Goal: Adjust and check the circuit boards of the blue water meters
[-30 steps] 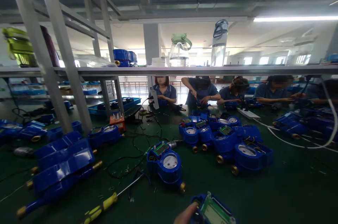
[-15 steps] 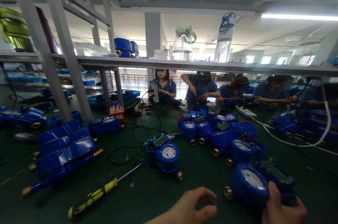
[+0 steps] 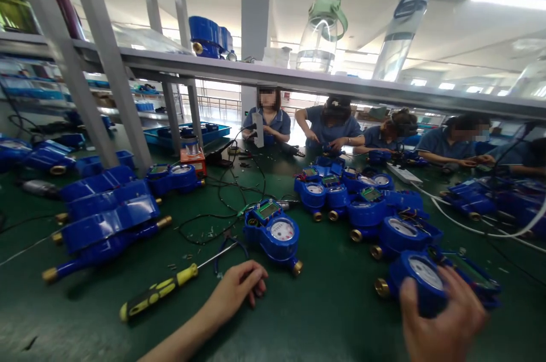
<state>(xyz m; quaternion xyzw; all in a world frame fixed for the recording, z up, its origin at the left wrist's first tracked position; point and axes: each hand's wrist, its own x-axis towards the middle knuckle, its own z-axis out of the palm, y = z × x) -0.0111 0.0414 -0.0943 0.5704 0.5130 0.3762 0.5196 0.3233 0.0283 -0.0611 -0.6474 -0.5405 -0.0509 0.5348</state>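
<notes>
My right hand (image 3: pixel 446 313) grips a blue water meter (image 3: pixel 416 277) at the right front, thumb on the near side of its round dial housing and fingers over the far side. That meter has a brass threaded end and an exposed green circuit board. My left hand (image 3: pixel 241 288) hovers low over the table with fingers loosely bent and nothing visible in them. Just beyond it lies another blue water meter (image 3: pixel 275 237) with a white dial and a small display. Blue-handled pliers (image 3: pixel 216 257), partly hidden, and a yellow-black screwdriver (image 3: pixel 160 291) lie left of that hand.
Several blue meters (image 3: pixel 360 208) cluster at the right centre. More blue housings (image 3: pixel 111 220) are stacked at left, beside a metal shelf post (image 3: pixel 96 66). Black cables (image 3: pixel 200 225) and a white cable (image 3: pixel 464 225) cross the green table (image 3: pixel 298 322). Co-workers (image 3: pixel 330 123) sit opposite.
My left hand has moved left, away from the right-hand meter, toward the middle meter. My right hand has shifted its hold from the circuit-board side to the dial housing. The camera view has tilted.
</notes>
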